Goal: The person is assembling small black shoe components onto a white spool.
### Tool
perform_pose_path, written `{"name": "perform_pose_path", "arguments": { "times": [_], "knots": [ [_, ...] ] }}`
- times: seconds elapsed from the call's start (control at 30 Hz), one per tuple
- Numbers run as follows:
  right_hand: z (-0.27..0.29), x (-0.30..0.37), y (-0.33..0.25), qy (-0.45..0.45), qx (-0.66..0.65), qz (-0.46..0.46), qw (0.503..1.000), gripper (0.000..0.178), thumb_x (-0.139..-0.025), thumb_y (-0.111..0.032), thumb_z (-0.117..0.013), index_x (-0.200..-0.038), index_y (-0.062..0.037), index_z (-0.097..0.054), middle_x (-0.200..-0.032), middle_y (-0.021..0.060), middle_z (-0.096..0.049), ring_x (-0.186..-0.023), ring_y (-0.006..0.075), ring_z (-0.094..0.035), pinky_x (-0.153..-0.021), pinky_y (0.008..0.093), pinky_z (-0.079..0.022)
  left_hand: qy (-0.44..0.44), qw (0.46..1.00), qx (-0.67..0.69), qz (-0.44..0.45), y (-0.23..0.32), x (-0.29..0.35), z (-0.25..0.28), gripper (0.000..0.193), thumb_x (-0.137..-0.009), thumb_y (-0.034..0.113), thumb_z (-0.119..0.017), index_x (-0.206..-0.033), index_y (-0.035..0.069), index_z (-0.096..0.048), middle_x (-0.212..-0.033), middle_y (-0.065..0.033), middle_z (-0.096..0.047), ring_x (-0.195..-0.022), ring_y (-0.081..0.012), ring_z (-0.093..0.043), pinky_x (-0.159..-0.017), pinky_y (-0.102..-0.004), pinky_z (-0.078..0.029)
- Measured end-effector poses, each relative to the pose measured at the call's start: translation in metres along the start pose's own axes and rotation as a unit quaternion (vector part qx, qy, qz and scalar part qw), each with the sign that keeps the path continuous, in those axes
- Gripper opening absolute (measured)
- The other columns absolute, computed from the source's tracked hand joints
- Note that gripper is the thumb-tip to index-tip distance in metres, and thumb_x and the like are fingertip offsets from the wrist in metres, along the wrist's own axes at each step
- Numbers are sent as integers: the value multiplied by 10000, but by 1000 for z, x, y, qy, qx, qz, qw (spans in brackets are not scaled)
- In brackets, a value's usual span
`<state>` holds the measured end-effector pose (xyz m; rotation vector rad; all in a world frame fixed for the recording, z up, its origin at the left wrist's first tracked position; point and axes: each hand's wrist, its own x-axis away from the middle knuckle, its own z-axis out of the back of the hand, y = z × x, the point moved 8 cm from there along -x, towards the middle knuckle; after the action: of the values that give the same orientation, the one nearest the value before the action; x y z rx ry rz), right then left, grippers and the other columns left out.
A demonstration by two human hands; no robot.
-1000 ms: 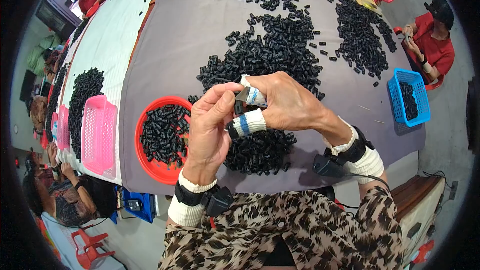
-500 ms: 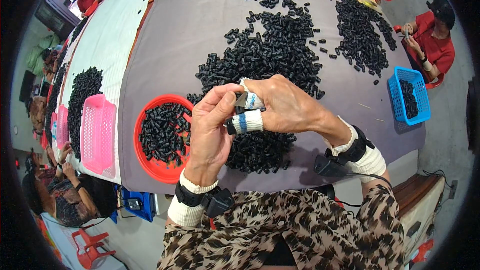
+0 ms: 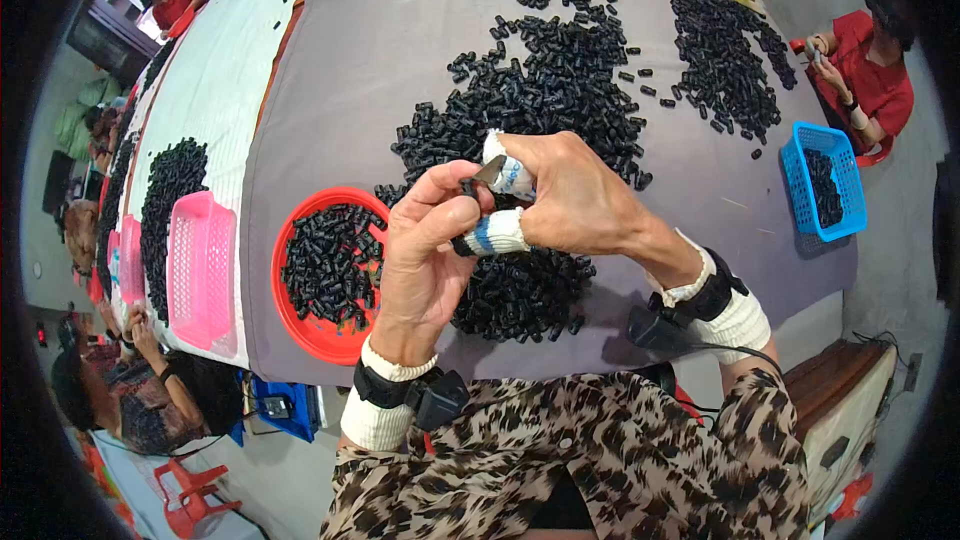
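Nearest, the left hand (image 3: 425,240) pinches a small black piece (image 3: 468,186) between thumb and fingers, and the right hand (image 3: 585,195) is curled, gripping a short metal blade (image 3: 490,171) close against this piece. Compared with half a second ago, the blade stands higher and the dark end of the piece shows better at the left fingertips; I judge that the blade work on this piece is continuing. On the white finger wrap (image 3: 512,180) of the right hand there is blue printing, too small for reading surely. Just beyond, a large heap of similar pieces (image 3: 530,100) lies on the grey cloth (image 3: 345,70); farther right, a blue basket (image 3: 830,230) holds more.
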<state>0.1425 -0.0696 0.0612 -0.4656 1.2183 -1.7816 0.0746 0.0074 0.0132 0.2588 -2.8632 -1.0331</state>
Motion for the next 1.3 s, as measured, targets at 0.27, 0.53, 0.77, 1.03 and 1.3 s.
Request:
{"name": "perform_pose_path", "arguments": {
  "times": [0.27,0.53,0.77,1.03,1.3],
  "knots": [
    [3,1,4,-2,-7,-4,1000,359,-642,-266,-716,-750,23,-534,-611,150,-556,-534,259,-543,-526,348,-421,45,999,-9,12,-4,-3,5,220,-864,62,-539,-1070,-18,-542,-895,-83,-626,-826,-130,-609,-748,-262,-503],
    [-3,0,9,-43,43,-3,998,361,-653,-289,-745,-763,-9,-545,-599,41,-503,-532,120,-459,-493,283,-377,35,999,4,5,-7,-1,8,227,-887,119,-531,-1073,-9,-540,-919,-81,-620,-837,-136,-607,-759,-272,-507],
    [-6,-1,9,-56,45,11,997,407,-658,-332,-737,-779,6,-546,-618,74,-535,-541,168,-495,-511,325,-400,34,999,-4,2,-7,-1,9,214,-887,115,-530,-1060,-10,-548,-935,-74,-612,-837,-132,-600,-762,-273,-504],
    [-8,-1,11,-65,49,9,997,398,-666,-322,-737,-802,4,-555,-624,70,-548,-547,159,-502,-514,318,-409,33,999,7,5,-10,-2,8,223,-890,109,-522,-1073,-16,-543,-967,-81,-605,-856,-136,-596,-778,-271,-494],
    [-10,-1,14,-65,66,22,995,370,-692,-306,-719,-823,2,-560,-614,76,-549,-531,166,-496,-501,319,-406,18,999,27,15,-12,-1,4,230,-896,122,-509,-1076,-18,-539,-972,-90,-607,-880,-159,-598,-794,-292,-493]
  ]
}}
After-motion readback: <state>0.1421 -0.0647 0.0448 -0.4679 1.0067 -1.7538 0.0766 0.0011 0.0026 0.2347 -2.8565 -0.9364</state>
